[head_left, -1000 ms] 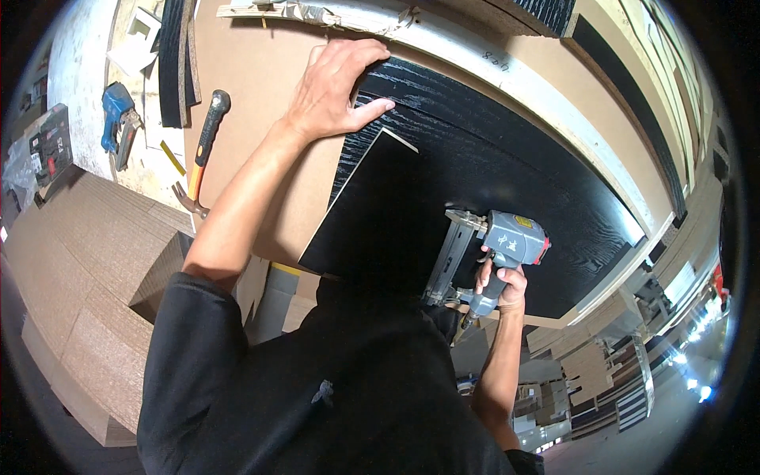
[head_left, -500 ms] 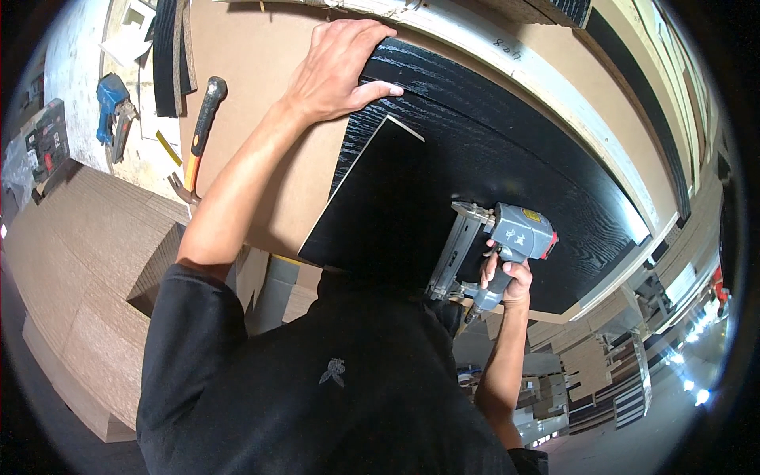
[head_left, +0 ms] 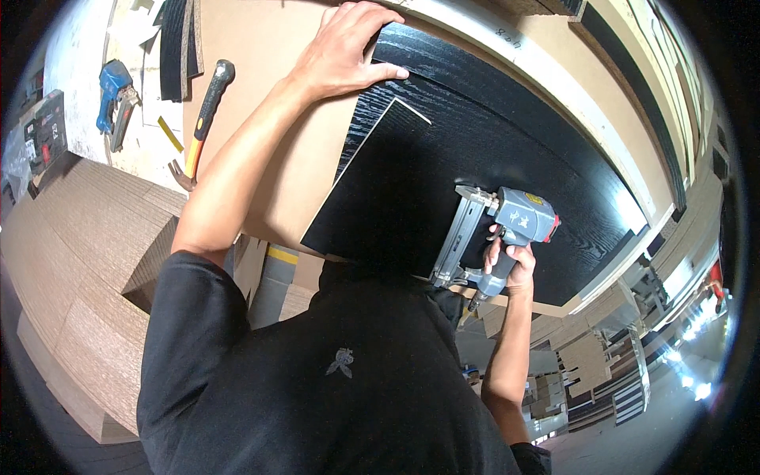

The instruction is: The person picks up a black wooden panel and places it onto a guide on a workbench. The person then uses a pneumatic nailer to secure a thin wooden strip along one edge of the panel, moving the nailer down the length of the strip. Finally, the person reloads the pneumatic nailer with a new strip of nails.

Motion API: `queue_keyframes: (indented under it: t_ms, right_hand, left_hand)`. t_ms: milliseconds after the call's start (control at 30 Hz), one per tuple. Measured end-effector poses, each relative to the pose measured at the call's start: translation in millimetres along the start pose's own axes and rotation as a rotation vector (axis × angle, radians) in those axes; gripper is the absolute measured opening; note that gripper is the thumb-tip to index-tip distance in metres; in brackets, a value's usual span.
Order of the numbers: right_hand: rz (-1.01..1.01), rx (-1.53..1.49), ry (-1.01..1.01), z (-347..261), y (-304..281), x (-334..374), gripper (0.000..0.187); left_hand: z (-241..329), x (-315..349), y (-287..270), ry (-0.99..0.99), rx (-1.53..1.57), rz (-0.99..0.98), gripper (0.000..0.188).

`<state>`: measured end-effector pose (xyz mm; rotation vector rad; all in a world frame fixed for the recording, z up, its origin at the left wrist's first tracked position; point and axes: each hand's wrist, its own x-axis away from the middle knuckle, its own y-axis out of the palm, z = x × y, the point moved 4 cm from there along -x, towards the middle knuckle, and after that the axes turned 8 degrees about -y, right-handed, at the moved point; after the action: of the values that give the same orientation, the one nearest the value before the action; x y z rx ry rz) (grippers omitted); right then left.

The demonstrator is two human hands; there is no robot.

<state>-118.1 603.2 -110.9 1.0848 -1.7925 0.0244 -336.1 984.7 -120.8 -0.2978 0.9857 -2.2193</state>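
Note:
A black wood-grain panel (head_left: pixel 546 142) lies on a tan board (head_left: pixel 297 182). Over its near left part is a smaller black board (head_left: pixel 372 190) with a thin pale edge. My left hand (head_left: pixel 340 55) grips the panel's far left corner, fingers at the far edge and thumb stretched across the black surface. On the right, my right hand (head_left: pixel 513 265) is closed round the handle of a grey nail gun (head_left: pixel 526 214). The gun's nose points away from me, low over the black surface; whether it touches, I cannot tell. Its magazine runs back toward my body.
A claw hammer (head_left: pixel 208 123) with a black and orange handle lies left of my left forearm. Farther left are a blue nail gun (head_left: pixel 116 99) and a dark tool case (head_left: pixel 46 131). A pale rail (head_left: pixel 546 75) borders the panel's far side. Stacked brown boards (head_left: pixel 87 229) stand at left.
The panel, both hands and the grey nail gun appear slightly higher in the picture, as do the surroundings. Both hands keep the same hold.

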Motion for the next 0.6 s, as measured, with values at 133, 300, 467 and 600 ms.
queue_keyframes:
  t_ms: [133,300,467,600]
  right_hand:
    - [0.011,0.066,-0.039,2,-1,-1,0.057]
    - [0.322,0.42,-0.279,-7,-3,12,0.027]
    - [0.421,0.846,-0.366,-26,3,17,0.02]
    - [0.541,1.054,-0.339,-44,4,26,0.031]
  left_hand:
    - [5,2,1,0.053,-0.017,0.074,0.069]
    - [4,4,2,0.058,-0.012,0.129,0.071]
    - [2,5,-5,0.004,0.046,0.152,0.07]
    - [-2,14,-10,0.046,-0.042,0.13,0.071]
